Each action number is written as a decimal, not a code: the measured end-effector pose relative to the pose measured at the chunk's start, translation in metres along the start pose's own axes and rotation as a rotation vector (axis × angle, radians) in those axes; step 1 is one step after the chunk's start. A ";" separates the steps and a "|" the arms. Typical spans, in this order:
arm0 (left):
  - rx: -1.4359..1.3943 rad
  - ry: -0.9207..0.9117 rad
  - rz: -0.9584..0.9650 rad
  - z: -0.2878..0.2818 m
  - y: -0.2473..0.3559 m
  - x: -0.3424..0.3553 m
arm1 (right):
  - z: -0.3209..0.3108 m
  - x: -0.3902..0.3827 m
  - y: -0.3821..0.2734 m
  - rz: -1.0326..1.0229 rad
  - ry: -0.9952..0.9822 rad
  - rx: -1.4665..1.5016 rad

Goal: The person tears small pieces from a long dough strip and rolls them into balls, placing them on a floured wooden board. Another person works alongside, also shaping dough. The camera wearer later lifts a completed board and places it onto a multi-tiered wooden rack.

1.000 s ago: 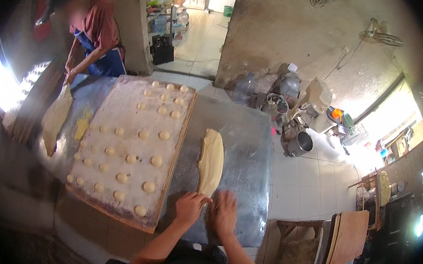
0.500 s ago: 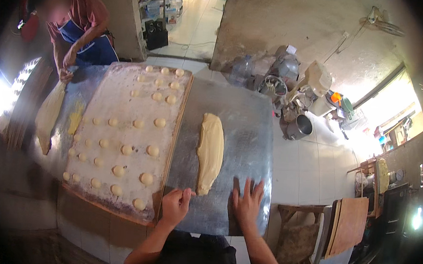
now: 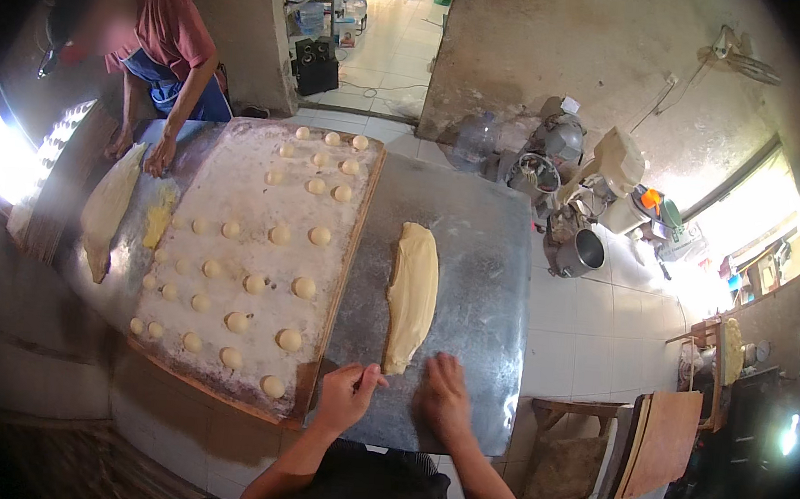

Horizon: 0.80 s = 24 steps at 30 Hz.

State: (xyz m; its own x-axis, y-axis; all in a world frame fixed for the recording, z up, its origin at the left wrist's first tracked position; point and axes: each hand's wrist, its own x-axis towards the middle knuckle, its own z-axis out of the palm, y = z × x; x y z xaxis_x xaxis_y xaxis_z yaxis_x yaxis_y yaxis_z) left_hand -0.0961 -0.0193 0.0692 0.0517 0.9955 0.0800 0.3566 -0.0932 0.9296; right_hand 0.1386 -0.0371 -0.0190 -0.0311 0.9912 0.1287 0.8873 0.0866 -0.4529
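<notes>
A long loaf-shaped piece of pale yellow dough (image 3: 413, 292) lies lengthwise on the grey metal tabletop (image 3: 483, 255). At its near end is my left hand (image 3: 345, 401), fingers curled and thumb pressed against the index finger; whatever sits in that pinch is too small to make out. To the right of the dough's near end, my right hand (image 3: 446, 399) rests low over the metal, slightly blurred, its fingers reaching forward and close together with nothing seen in them. Left of the dough, a floured wooden board (image 3: 238, 178) carries several rows of small round dough balls (image 3: 279, 235).
Across the board, a co-worker in a blue apron (image 3: 172, 90) has both hands by another long piece of dough (image 3: 111, 211). A yellow smear (image 3: 158, 216) marks the metal there. A steel pot (image 3: 581, 253) and buckets stand beyond the table; a wooden stand (image 3: 572, 447) is at right.
My right hand has drawn its spread fingers together and moved left toward the dough. My left hand stays pinched near the dough's end. The co-worker's hands have separated, letting the far dough lie down.
</notes>
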 end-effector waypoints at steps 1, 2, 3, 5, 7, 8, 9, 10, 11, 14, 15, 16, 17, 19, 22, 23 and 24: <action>0.009 -0.009 -0.003 -0.004 -0.003 -0.001 | -0.005 -0.008 0.008 0.015 0.007 0.006; 0.009 -0.011 -0.002 -0.004 -0.007 -0.002 | -0.016 0.007 0.016 0.090 0.066 -0.108; 0.008 -0.028 -0.021 -0.002 -0.012 -0.010 | -0.026 0.013 0.017 0.178 0.105 -0.225; 0.032 -0.068 -0.003 0.006 -0.018 -0.003 | -0.025 0.040 0.000 0.100 0.125 -0.157; 0.121 -0.046 0.062 0.004 -0.014 0.007 | -0.025 0.045 -0.019 0.099 0.147 0.008; 0.195 -0.012 0.097 -0.001 -0.011 0.005 | -0.029 0.025 -0.021 0.153 0.245 -0.003; 0.256 0.029 0.126 0.000 -0.009 0.004 | -0.040 0.001 -0.015 0.198 0.337 -0.027; 0.288 0.065 0.103 0.004 -0.009 0.006 | -0.053 -0.005 -0.014 0.231 0.425 -0.048; 0.327 0.082 0.079 0.009 -0.010 0.007 | -0.065 -0.004 -0.024 0.402 0.232 -0.046; 0.526 -0.069 -0.042 0.018 0.002 0.009 | -0.070 0.010 -0.042 0.610 -0.141 -0.107; 0.593 -0.180 -0.075 0.024 0.005 0.011 | -0.047 0.007 -0.027 0.505 -0.115 -0.162; 0.662 -0.277 -0.122 0.031 0.002 0.012 | -0.042 0.023 -0.034 0.428 -0.087 -0.158; 0.638 -0.247 -0.080 0.049 -0.008 0.013 | -0.041 0.037 -0.040 0.366 -0.049 -0.162; 0.688 -0.137 0.054 0.083 -0.038 0.013 | -0.053 0.095 -0.071 0.084 0.101 0.008; 0.829 -0.046 0.207 0.094 -0.059 0.010 | -0.115 0.215 -0.222 -0.378 0.377 0.420; 0.863 -0.039 0.252 0.091 -0.062 0.015 | -0.128 0.242 -0.266 -0.505 0.452 0.514; 0.785 -0.046 0.261 0.088 -0.061 0.017 | -0.127 0.275 -0.298 -0.545 0.553 0.620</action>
State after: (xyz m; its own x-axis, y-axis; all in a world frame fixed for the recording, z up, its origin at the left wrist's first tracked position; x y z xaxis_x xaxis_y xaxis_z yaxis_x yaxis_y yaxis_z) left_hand -0.0349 0.0018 -0.0180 0.2545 0.9399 0.2277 0.8746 -0.3242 0.3605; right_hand -0.0759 0.1970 0.2631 -0.0039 0.6276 0.7785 0.4132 0.7099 -0.5703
